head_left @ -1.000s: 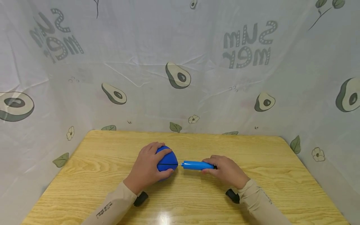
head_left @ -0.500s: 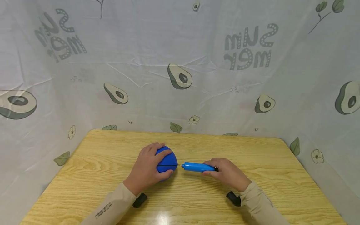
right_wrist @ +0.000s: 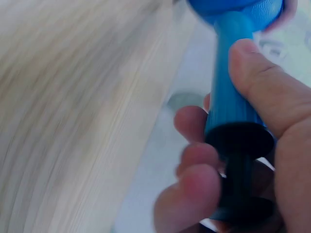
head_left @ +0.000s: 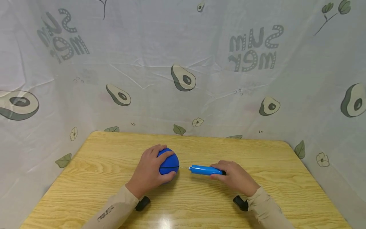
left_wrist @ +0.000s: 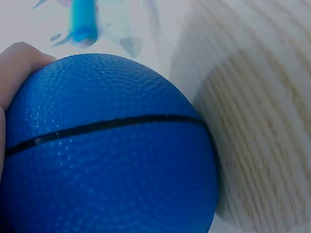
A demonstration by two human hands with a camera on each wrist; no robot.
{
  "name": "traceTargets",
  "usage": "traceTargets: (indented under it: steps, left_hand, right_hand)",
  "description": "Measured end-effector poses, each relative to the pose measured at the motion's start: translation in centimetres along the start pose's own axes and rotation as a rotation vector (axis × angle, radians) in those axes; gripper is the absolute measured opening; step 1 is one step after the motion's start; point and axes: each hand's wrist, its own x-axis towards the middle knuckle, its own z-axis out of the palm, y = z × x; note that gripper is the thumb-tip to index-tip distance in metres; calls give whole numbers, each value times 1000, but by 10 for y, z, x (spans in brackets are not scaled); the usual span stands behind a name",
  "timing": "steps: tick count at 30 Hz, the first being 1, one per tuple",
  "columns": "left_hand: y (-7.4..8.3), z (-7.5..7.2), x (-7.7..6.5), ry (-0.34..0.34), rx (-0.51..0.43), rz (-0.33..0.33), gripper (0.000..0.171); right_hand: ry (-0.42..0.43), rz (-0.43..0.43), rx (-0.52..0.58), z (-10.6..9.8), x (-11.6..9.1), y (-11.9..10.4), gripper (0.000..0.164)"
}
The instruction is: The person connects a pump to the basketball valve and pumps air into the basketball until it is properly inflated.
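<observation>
My left hand [head_left: 150, 170] grips a blue ball [left_wrist: 112, 160] with black seam lines, its fingers over the top and its thumb at the near side. To the right, my right hand [head_left: 233, 175] holds a light blue hand pump [head_left: 203, 170] by its black end. In the right wrist view the thumb and fingers are curled round the pump's barrel [right_wrist: 231, 92] and black handle [right_wrist: 243, 208]. A thin needle [head_left: 184, 167] spans the gap from the pump's nozzle to the ball's right side. Whether its tip is inside the ball or only touching, I cannot tell.
The wooden table [head_left: 114, 146] lies under both hands. A white curtain [head_left: 143, 41] with avocado prints hangs behind and beside it. Black wrist devices [head_left: 142, 203] sit at both sleeves.
The right hand and pump have shifted right, away from the ball, and more of the needle shows. The left hand and ball have hardly moved.
</observation>
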Motion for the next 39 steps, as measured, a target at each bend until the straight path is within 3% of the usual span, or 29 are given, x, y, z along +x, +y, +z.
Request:
traceTargets:
  steps: [8,12,17,20,23,25,31,36,39]
  left_hand:
    - [2,-2,7,18,-9,-21,66]
    - [-1,-1,13,27,-80,-55,63]
    - [-5,0,13,87,-165,-89,47]
    - [-6,0,14,137,-178,-112,36]
    - [-6,0,17,175,-169,-135,35]
    - [-7,1,18,165,-145,-139,43]
    - [-8,5,21,17,-86,-131,83]
    - [-6,7,22,27,-170,-177,81]
    - [-5,6,22,35,-157,-183,79]
  right_hand:
    - [97,152,-32,-4,-15,14,36]
    - [118,198,-34,2,-16,14,32]
    - [150,260,1,8,-17,20,28]
    - [205,270,-12,8,-16,22,29]
    - [245,272,-42,7,-14,23,31]
    - [253,289,-50,6,-13,23,34]
    - [278,360,-59,8,-8,25,36]
    - [267,408,-77,11,-3,27,31]
    - [244,433,-92,13,-2,26,28]
